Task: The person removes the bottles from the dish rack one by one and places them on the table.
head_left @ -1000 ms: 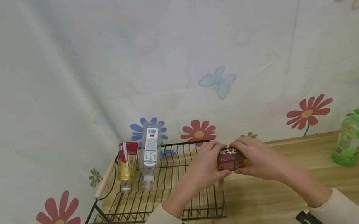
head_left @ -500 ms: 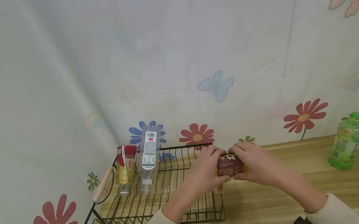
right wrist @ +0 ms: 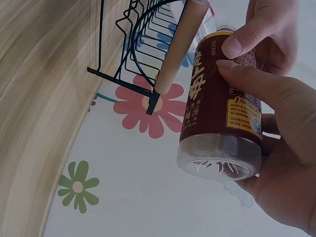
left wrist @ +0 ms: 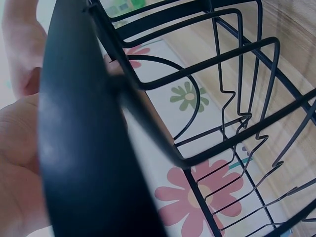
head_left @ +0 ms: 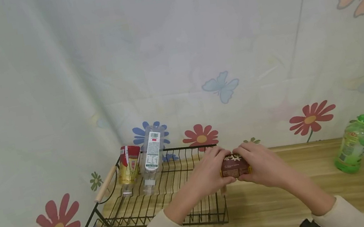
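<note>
Both hands hold a plastic bottle (head_left: 235,167) with a dark maroon label, lying sideways above the table by the rack's right end. The left hand (head_left: 209,169) grips one end and the right hand (head_left: 262,161) the other, thumbs on the near side. In the right wrist view, the bottle (right wrist: 217,94) shows its clear base, with the right hand (right wrist: 291,133) wrapped round its lower part. There the left hand (right wrist: 274,37) holds it near the neck. A thick black rack bar hides the bottle in the left wrist view, leaving part of the left hand (left wrist: 17,163) showing.
A black wire dish rack (head_left: 221,223) with wooden handles stands on the wood-grain table (head_left: 273,214). Two bottles lean neck-down in it: a clear one with a white label (head_left: 153,149) and a red-and-gold one (head_left: 129,165). A green bottle (head_left: 354,143) stands at right, before a flowered curtain.
The head view has shifted slightly. Both hands keep their grip on the maroon bottle, which sits a little lower in view than a second ago. The rack and the other bottles stay put.
</note>
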`<state>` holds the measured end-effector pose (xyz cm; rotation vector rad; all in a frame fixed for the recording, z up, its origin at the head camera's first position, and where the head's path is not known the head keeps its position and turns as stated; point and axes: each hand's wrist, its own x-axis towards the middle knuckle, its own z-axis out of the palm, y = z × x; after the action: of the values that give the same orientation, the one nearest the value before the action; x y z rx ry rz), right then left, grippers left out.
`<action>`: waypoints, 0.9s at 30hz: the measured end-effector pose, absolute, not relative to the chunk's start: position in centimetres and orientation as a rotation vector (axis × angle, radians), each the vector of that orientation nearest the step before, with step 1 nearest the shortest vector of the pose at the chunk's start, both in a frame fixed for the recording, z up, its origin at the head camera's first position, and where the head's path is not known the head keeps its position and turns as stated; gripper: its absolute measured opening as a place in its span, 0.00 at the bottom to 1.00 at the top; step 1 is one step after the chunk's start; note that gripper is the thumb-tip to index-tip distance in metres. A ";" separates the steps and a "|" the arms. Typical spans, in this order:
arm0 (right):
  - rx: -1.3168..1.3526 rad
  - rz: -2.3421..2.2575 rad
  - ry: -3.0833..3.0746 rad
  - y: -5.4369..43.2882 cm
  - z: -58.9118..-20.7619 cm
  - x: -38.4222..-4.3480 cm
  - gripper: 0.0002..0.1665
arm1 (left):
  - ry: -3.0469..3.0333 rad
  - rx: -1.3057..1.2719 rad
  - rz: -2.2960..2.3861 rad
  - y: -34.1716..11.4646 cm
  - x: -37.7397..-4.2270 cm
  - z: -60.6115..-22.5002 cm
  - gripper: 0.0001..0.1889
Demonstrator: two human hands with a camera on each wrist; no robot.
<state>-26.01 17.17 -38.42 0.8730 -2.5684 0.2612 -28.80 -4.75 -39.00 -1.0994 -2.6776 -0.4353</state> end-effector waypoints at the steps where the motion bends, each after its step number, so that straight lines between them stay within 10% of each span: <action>1: 0.875 0.262 -2.566 17.2 -38.4 -26.0 0.41 | -2.676 -1.100 -0.438 -4.7 -28.8 -39.0 0.38; 27: 0.860 0.420 -2.547 23.1 -37.1 -25.1 0.47 | -2.773 -0.943 -0.481 -9.0 -26.2 -36.2 0.60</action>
<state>-25.06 23.09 -37.11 0.8605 -2.5475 0.4196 -26.16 -9.05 -36.24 -0.9429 -2.7725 -0.4814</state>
